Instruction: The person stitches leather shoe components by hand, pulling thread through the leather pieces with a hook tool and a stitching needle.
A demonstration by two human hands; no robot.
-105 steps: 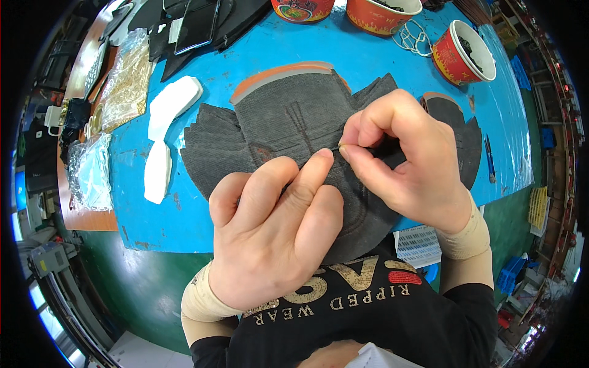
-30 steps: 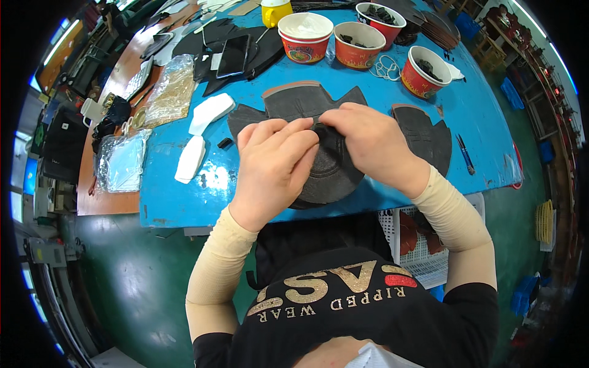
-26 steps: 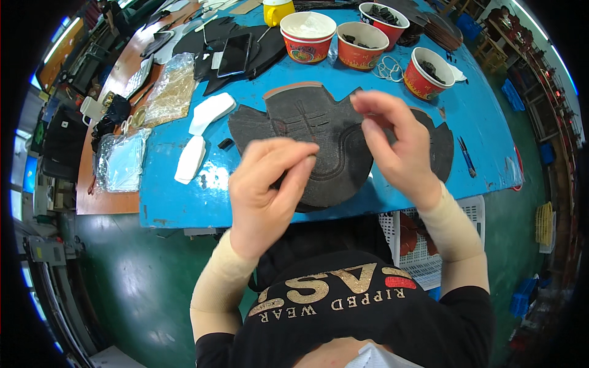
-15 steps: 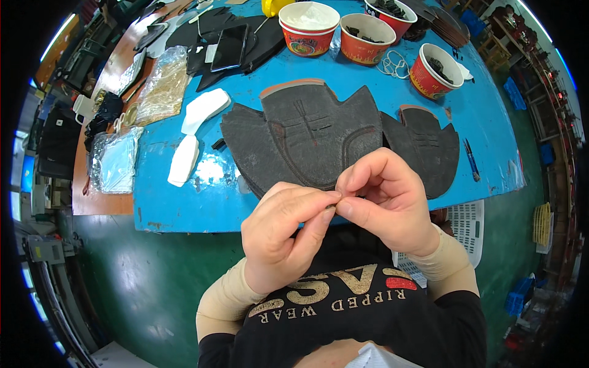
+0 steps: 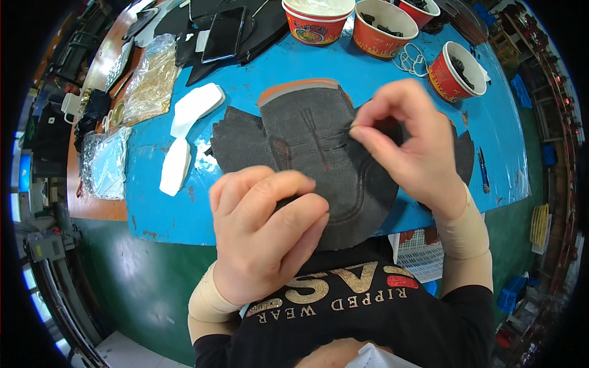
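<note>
A dark grey-black leather-like panel point(image 5: 307, 132) lies before me, with stitched lines, short slits in its middle and an orange-brown strip along its far edge. Its near end reaches past the table's front edge. My left hand point(image 5: 264, 230) is closed over the panel's near left part, fingers curled against the thumb; what they hold is hidden. Above the panel's right side, my right hand point(image 5: 417, 144) pinches thumb and forefinger together near the slits. A tiny dark bit shows at those fingertips, too small to name.
Several red paper tubs point(image 5: 457, 72) with small black pieces stand at the back right, near a loop of white cord point(image 5: 411, 60). White shaped pads point(image 5: 178, 165), a phone point(image 5: 224, 35) and plastic-wrapped packets point(image 5: 105, 162) lie leftward. A pen-like tool point(image 5: 483, 170) rests at right.
My hands, which met fingertip to fingertip, have parted. The right has moved up and away over the panel's slits; the left has moved slightly left. The panel now lies nearer to me.
</note>
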